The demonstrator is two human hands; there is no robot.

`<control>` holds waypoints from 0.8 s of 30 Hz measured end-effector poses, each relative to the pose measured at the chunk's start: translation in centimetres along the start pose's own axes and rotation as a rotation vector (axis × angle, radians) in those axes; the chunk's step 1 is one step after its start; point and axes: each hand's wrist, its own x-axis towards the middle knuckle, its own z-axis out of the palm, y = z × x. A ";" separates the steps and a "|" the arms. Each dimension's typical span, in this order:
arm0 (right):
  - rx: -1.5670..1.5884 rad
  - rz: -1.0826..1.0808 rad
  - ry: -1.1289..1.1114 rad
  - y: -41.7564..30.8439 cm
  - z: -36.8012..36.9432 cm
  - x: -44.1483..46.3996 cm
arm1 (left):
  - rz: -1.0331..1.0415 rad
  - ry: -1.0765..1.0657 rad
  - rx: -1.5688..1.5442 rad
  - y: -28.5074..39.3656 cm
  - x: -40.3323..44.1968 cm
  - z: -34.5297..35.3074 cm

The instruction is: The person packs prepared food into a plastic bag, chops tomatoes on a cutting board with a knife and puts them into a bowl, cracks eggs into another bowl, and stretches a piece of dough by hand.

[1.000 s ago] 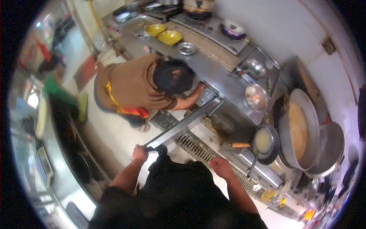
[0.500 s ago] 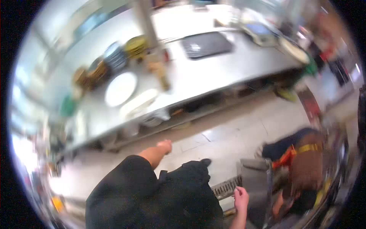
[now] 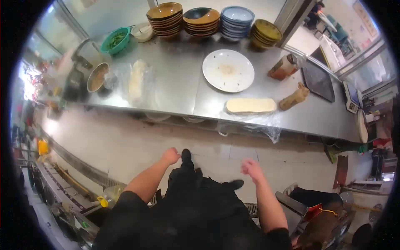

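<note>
My left hand (image 3: 171,156) hangs over the floor in front of my body, its fingers curled in and nothing visible in it. My right hand (image 3: 251,168) is held out on the other side, fingers loosely bent and slightly apart, also without anything in it. Both are apart from the steel counter (image 3: 179,89) ahead. Nearest to them on the counter are a pale oblong block of dough (image 3: 251,106), with clear plastic film (image 3: 260,127) draping over the edge, and a large white plate (image 3: 228,71) with crumbs.
Bowl stacks (image 3: 201,23) line the counter's back. At left are a green basin (image 3: 116,41), a metal bowl (image 3: 98,78) and a plastic-wrapped pale roll (image 3: 136,81). A bottle (image 3: 284,67), dark tray (image 3: 318,80) and scale (image 3: 351,97) stand right. Another person (image 3: 325,212) bends low at right.
My view has swung left and sharpened, bringing the counter square in front of me. My right hand has risen and reaches farther forward; the left stays out over the floor.
</note>
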 end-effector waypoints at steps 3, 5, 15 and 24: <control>0.283 0.059 0.127 -6.5 6.0 8.4 | 0.072 -0.062 -0.046 2.0 0.0 -5.7; 0.389 0.073 0.187 -9.7 7.3 11.4 | 0.146 -0.080 -0.105 4.0 0.3 -8.2; -0.204 -0.344 0.375 -19.5 10.4 8.4 | 0.676 0.160 -0.309 21.1 1.3 -12.6; -0.602 -0.960 0.124 -25.9 3.8 9.9 | 0.077 -0.141 -1.142 30.5 11.0 -11.1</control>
